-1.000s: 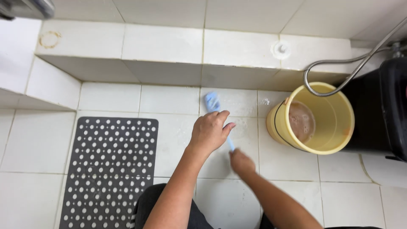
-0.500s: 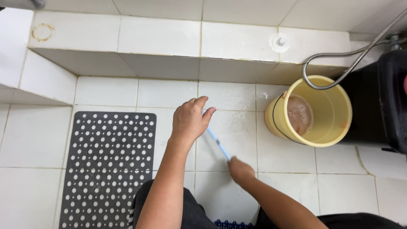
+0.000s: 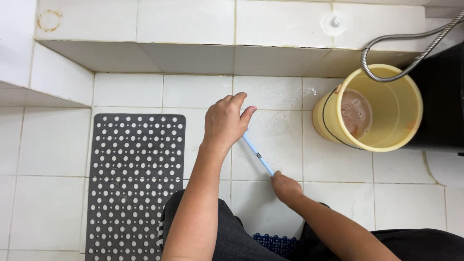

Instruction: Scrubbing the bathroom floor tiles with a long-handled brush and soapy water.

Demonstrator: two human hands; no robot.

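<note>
A light-blue long-handled brush [image 3: 257, 155] slants across the wet white floor tiles [image 3: 280, 140]. My left hand [image 3: 225, 121] covers its far end, pressing down over the hidden brush head. My right hand [image 3: 286, 186] grips the near end of the handle. Both forearms reach out from my dark-clothed knees at the bottom of the view.
A yellow bucket [image 3: 386, 140] with murky foamy water stands at the right, a metal shower hose [image 3: 391, 77] hanging over it. A grey perforated rubber mat [image 3: 135, 179] lies at the left. A tiled step [image 3: 193, 34] runs along the back. A blue plastic grid [image 3: 273, 241] sits under me.
The brush and my left hand slid left and toward me across the tiles, and the brush head went out of sight under my left hand. My right hand drew back with the handle.
</note>
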